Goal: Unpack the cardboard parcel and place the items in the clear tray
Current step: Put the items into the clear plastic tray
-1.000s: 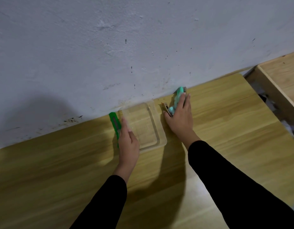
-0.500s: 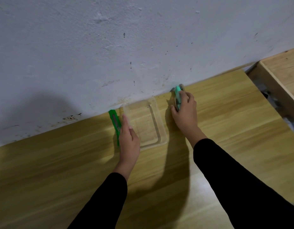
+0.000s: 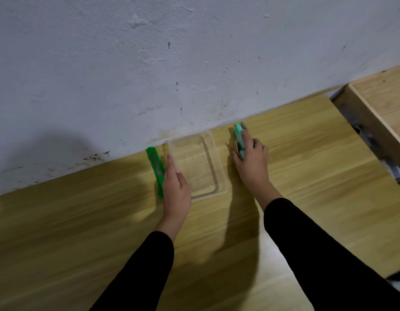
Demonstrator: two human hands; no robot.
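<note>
An empty clear tray (image 3: 214, 167) lies on the wooden table against the wall. My left hand (image 3: 175, 187) rests on its left rim, fingers stretched forward. A green utility knife (image 3: 155, 168) lies flat just left of that hand. To the right of the tray, my right hand (image 3: 250, 160) is closed around a teal stapler (image 3: 239, 136) that sits on the table close to the wall. No cardboard parcel is in view.
The wooden table (image 3: 307, 176) ends at the white wall behind. At the right, past a gap, stands a light wooden box or second tabletop (image 3: 387, 104) with dark clutter below it.
My right hand has closed over the teal stapler and shifted it a little towards the wall. My left hand has stayed on the tray's left rim.
</note>
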